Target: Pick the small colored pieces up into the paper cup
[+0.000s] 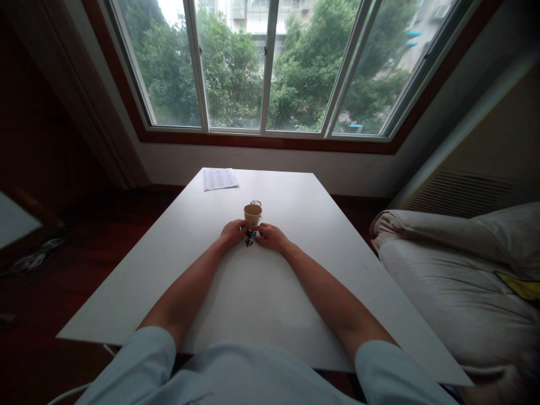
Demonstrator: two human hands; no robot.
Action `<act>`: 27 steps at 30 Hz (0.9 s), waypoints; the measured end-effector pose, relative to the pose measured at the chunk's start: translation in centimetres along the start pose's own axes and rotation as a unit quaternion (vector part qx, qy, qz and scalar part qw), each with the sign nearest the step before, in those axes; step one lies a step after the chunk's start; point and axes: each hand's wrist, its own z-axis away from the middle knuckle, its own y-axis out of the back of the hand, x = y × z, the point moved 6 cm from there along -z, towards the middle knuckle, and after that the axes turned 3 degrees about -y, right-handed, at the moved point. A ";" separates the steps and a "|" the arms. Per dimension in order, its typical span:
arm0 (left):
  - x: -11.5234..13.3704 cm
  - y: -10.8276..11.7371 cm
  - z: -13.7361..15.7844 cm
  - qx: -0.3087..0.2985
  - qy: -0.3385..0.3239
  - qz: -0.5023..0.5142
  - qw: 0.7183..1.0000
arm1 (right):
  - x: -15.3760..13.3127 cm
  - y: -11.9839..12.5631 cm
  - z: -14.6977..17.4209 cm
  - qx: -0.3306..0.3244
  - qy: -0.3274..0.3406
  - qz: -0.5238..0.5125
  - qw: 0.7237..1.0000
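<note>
A light-coloured cup (pixel 252 216) with a brown inside stands upright around the middle of the white table, its handle toward the right. Just in front of it lies a small cluster of blue, yellow and black pieces (pixel 250 238), too small to name. My left hand (pixel 233 231) rests at the left of the cup's base, fingers bent inward. From the other side my right hand (pixel 272 237) reaches in, its fingers curled at the colourful pieces. Both hands' fingertips are drawn together close to the cup and pieces; what they pinch is too small to make out.
Behind the cup sits a thin dark looped object (pixel 255 202). Sheets of printed paper (pixel 221 179) lie at the far left of the white table (pixel 295 315). A padded sofa or bed (pixel 447 287) stands to the right, and a window (pixel 265 73) is ahead.
</note>
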 end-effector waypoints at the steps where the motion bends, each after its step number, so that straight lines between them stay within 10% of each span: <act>1: 0.0 0.0 0.0 -0.001 0.003 0.001 1.000 | -0.1 0.0 0.0 -0.004 0.001 0.006 1.000; 27: 0.3 0.2 0.1 -0.003 0.015 -0.001 1.000 | -1.1 0.2 -0.1 -0.007 0.024 0.024 0.999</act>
